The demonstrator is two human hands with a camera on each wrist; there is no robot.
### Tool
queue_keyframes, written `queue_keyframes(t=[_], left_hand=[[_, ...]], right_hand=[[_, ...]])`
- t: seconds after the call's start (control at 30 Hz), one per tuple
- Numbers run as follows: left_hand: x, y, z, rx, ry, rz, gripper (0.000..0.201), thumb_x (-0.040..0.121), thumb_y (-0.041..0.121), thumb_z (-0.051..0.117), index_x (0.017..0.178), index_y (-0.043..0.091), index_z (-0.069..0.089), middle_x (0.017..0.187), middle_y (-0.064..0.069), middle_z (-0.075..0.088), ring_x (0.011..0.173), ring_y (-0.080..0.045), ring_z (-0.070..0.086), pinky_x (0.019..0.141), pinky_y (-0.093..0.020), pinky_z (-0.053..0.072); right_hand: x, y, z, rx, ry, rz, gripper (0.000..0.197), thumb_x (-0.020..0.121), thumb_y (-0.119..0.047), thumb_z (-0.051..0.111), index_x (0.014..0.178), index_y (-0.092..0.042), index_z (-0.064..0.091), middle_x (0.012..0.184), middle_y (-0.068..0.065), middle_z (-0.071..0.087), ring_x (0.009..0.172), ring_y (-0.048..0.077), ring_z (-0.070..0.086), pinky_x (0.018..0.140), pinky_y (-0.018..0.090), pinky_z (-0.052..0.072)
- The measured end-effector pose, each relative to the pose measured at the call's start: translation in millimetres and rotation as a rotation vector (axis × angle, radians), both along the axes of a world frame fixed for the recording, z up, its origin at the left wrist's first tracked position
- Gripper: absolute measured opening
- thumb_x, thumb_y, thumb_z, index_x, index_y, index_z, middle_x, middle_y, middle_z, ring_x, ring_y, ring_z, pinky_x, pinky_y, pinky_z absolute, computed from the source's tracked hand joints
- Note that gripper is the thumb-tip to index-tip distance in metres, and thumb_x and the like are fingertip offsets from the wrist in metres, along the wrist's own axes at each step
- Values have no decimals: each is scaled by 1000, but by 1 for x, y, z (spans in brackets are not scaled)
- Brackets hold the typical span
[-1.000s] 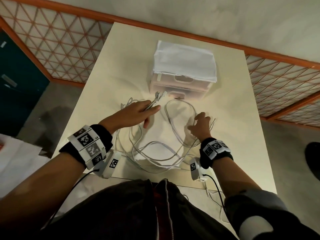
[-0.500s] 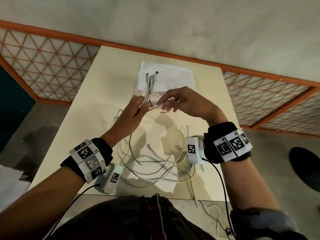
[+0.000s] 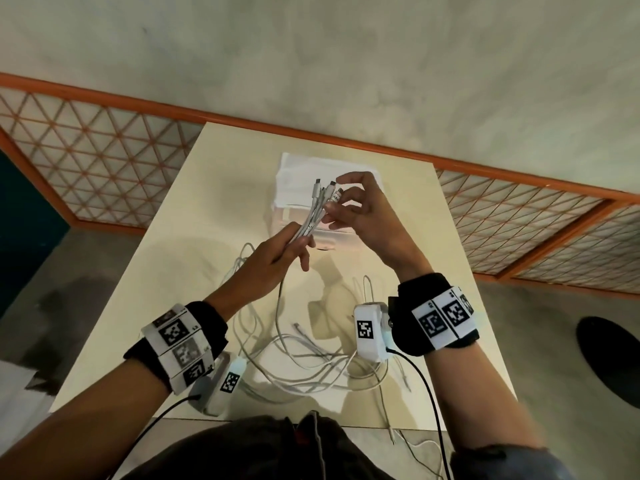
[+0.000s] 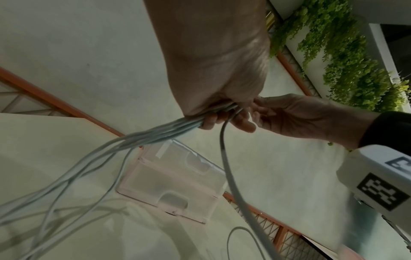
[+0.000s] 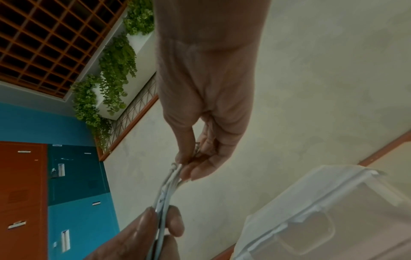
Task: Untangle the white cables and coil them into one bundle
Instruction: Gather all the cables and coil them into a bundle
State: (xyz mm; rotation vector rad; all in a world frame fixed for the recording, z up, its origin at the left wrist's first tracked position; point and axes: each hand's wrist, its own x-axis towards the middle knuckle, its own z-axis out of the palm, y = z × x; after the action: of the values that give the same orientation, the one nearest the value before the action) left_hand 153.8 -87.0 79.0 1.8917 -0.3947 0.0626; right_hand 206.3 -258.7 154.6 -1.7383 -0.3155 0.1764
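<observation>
While your left hand (image 3: pixel 277 251) grips a sheaf of the white cables (image 3: pixel 304 226) just below their plugs, your right hand (image 3: pixel 360 209) pinches the connector ends (image 3: pixel 327 190) between thumb and fingertips, both raised above the bench (image 3: pixel 166 271). The rest of the cables hang from your left fist and trail into a loose tangle (image 3: pixel 311 362) lying on the near part of the bench, between your wrists.

The likely trouble is in that tangle: if you pull upward to start coiling while the strands still cross one another, the loops may cinch into a knot. One strand (image 4: pixel 227 158) drops apart from the others in the left wrist view, and it could slip from the fist and leave the ends uneven. A cable end (image 3: pixel 391 434) hangs over the near edge, and it may snag there or drag the pile off.

Just beyond your hands sits a translucent storage box (image 3: pixel 346 233) with a white cloth (image 3: pixel 298 168) over its top; a wide sweep of a loop could catch it. The black leads (image 3: pixel 426 382) of the wrist cameras run close to the tangle and might get gathered in.
</observation>
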Motion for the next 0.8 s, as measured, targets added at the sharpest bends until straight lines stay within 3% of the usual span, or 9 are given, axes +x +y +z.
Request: queue_keyframes(t=[0.13, 0.27, 0.37, 0.47, 0.53, 0.6, 0.67, 0.73, 0.8], left_hand=[[-1, 2, 2, 7, 49, -46, 23, 97, 44, 32, 88, 30, 48, 67, 7, 57, 73, -31, 49, 71, -36, 40], [1, 4, 10, 7, 158, -128, 21, 104, 23, 30, 89, 24, 46, 69, 6, 53, 68, -7, 52, 70, -19, 43], [3, 6, 28, -159, 189, -71, 18, 104, 17, 29, 95, 10, 44, 67, -3, 44, 59, -7, 55, 63, -17, 47], [4, 11, 51, -340, 125, -29, 19, 104, 18, 27, 88, 14, 38, 68, -3, 36, 57, -9, 48, 62, -17, 44], [5, 13, 63, -450, 119, -69, 19, 102, 25, 29, 88, 15, 37, 66, 2, 36, 57, -11, 44, 64, -23, 44], [5, 14, 70, -558, 162, -124, 21, 101, 29, 29, 89, 14, 37, 63, 7, 36, 55, -9, 40, 63, -25, 45], [3, 12, 76, -640, 208, -156, 23, 103, 26, 26, 87, 15, 38, 61, 8, 34, 50, -7, 35, 57, -21, 45], [2, 14, 81, -698, 223, -182, 25, 103, 26, 24, 86, 15, 40, 58, 10, 33, 46, -3, 31, 50, -17, 39], [3, 22, 85, -762, 232, -199, 27, 103, 27, 23, 85, 16, 41, 56, 11, 33, 42, -1, 27, 43, -14, 31]], right_hand=[[-1, 3, 1, 14, 50, 44, 48, 90, -6, 62, 132, -15, 44, 109, 4, 53, 71, 17, 68, 73, 24, 58], [0, 6, 2, 7, -11, 21, 39, 87, -7, 66, 123, -9, 51, 107, 7, 55, 76, 17, 67, 73, 24, 56], [-4, 12, -6, -4, 46, -44, 74, 80, -20, 74, 140, -16, 31, 121, 3, 57, 105, 19, 62, 88, 29, 54], [-11, 23, -23, -156, 199, 241, 103, 71, -23, 82, 149, -15, 16, 140, 5, 50, 126, 16, 51, 104, 33, 43], [-21, 36, -33, -344, 188, 451, 96, 69, -27, 84, 146, -19, 27, 143, -4, 47, 132, 9, 42, 110, 29, 34], [-30, 51, -41, -372, 133, 449, 77, 69, -29, 84, 135, -20, 45, 131, -8, 55, 123, 6, 48, 105, 21, 36], [-34, 65, -50, -290, 89, 366, 45, 68, -27, 85, 107, -15, 64, 100, -8, 68, 97, 6, 61, 91, 19, 46], [-31, 71, -62, -326, 29, 293, 26, 66, -30, 86, 75, -21, 64, 74, -11, 64, 72, 3, 59, 75, 19, 46], [-23, 64, -79, -451, -2, 232, 30, 67, -34, 85, 60, -24, 57, 64, -9, 59, 60, 3, 50, 64, 18, 38]])
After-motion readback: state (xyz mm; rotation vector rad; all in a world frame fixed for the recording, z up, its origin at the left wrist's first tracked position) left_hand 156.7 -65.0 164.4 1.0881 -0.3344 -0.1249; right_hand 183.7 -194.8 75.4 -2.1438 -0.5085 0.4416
